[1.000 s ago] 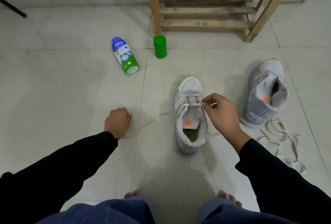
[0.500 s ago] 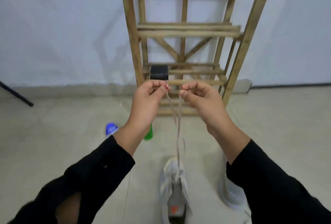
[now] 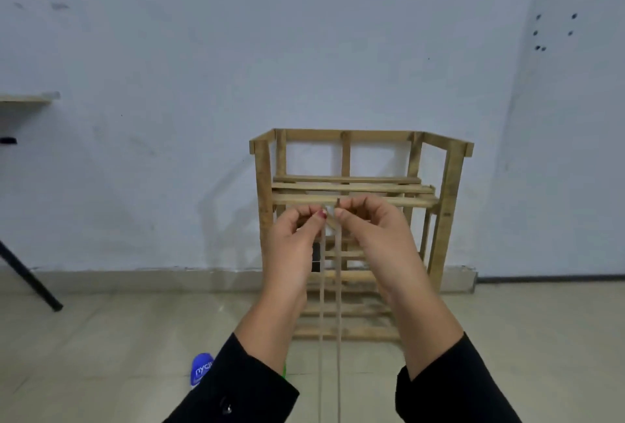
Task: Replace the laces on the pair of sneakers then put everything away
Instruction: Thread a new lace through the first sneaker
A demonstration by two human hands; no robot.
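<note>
Person wears a black long-sleeved top, plain matte cloth. Black L sleeve (image 3: 236,385) ends in a loose, wide cuff partway along the forearm. One small dark shiny button (image 3: 227,408) sits on it nr the bottom edge of view. Black R sleeve (image 3: 453,388): same cloth, cuff edge w/ a V-like notch on the inner side. L hand (image 3: 294,240) & R hand (image 3: 375,236) bare, wrists uncovered. L thumbnail (image 3: 323,215) has dark red polish.
</note>
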